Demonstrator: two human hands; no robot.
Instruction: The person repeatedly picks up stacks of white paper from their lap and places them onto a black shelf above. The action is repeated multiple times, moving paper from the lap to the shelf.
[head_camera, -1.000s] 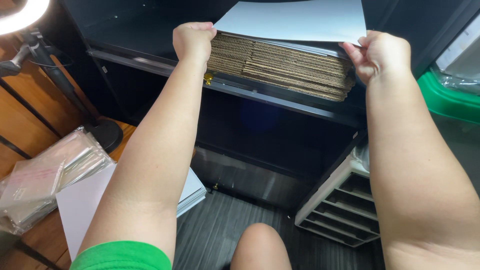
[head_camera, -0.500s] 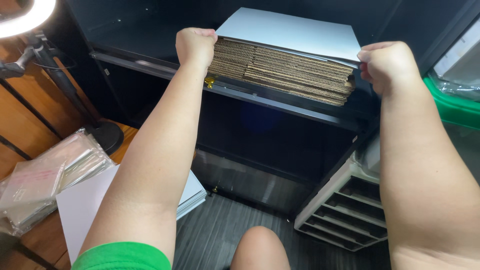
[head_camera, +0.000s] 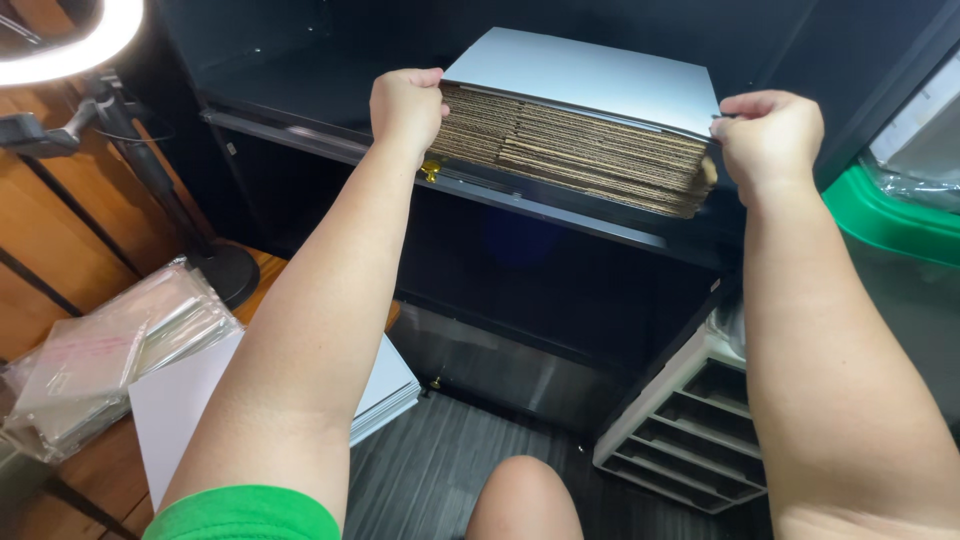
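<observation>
A thick stack of flat brown cardboard sheets (head_camera: 580, 155) lies on a black shelf (head_camera: 330, 150), topped by a white sheet (head_camera: 590, 75). My left hand (head_camera: 405, 105) grips the stack's left end, fingers curled over the top edge. At the right end, my right hand (head_camera: 770, 140) pinches the corner of the top sheets. Both arms reach up and forward to the shelf.
A ring light on a black stand (head_camera: 120, 130) rises at the left. Clear plastic sleeves (head_camera: 100, 350) and white sheets (head_camera: 380, 385) lie on a wooden surface (head_camera: 270, 265) lower left. A white slotted organiser (head_camera: 690, 430) stands lower right, a green-rimmed bin (head_camera: 890, 215) at the right edge. My knee (head_camera: 525, 500) shows below.
The white top sheet, lifted a second ago, now lies flat on the stack. My right hand has closed on the stack's right corner. The left hand has stayed on the left end.
</observation>
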